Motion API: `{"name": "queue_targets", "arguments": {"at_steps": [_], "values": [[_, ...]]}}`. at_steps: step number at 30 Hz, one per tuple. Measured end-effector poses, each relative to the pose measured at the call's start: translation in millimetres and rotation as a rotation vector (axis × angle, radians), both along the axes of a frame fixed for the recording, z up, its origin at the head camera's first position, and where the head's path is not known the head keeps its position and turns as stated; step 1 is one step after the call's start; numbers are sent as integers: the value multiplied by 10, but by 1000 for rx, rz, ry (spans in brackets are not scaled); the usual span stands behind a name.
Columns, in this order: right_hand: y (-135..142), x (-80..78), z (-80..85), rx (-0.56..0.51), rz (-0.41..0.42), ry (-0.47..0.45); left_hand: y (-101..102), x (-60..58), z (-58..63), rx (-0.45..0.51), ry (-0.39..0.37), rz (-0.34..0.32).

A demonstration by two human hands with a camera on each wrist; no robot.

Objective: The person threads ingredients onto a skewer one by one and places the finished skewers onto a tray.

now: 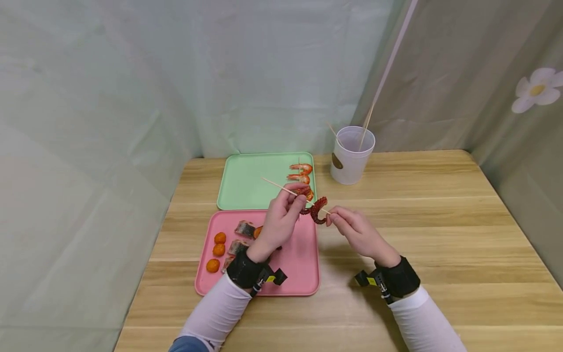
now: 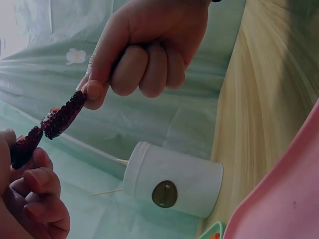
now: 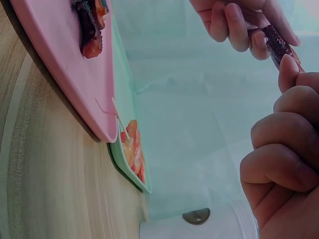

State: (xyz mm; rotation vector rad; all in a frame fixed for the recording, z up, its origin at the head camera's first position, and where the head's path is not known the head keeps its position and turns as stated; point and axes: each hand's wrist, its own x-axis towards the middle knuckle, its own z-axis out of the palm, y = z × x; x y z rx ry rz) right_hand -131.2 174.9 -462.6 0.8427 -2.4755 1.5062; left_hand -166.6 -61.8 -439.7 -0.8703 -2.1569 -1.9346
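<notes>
A thin wooden skewer [image 1: 274, 184] slants over the trays with dark red octopus tentacle pieces [image 1: 317, 211] on it. My left hand [image 1: 279, 220] pinches one tentacle piece on the skewer between thumb and fingers; part of that piece is hidden. Close to the other piece, my right hand [image 1: 358, 232] pinches the skewer's right end. The left wrist view shows the two pieces [image 2: 64, 115] side by side between the hands. Below my left hand is a pink tray [image 1: 303, 264] holding orange balls [image 1: 218, 250] and dark-skinned fish pieces [image 1: 245, 228].
A green tray [image 1: 250, 181] touches the back of the pink one, with skewered shrimp [image 1: 300, 168] at its right side. Right of it stands a white bucket [image 1: 349, 166] with several skewers. More tentacle [image 3: 90, 30] lies on the pink tray. Curtains [image 1: 281, 73] surround the wooden table [image 1: 440, 220].
</notes>
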Motion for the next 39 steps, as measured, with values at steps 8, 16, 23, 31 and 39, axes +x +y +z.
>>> {"name": "queue_targets", "arguments": {"at_steps": [8, 16, 23, 31, 39], "values": [[5, -7, -11, -2, -6, 8, -13, -16, 0, -28, -2, 0], [16, -11, -15, -1, -23, 18, -19, -17, -17, -46, -37, -27], [40, -16, -31, -9, -27, 12, -45, -30, -21, -72, -39, -31], [61, -16, -4, -16, -44, 22, -148, -67, -2, -86, -53, -17], [90, -11, 14, -31, -53, 27, -313, -138, 36, -192, -65, 53]]}}
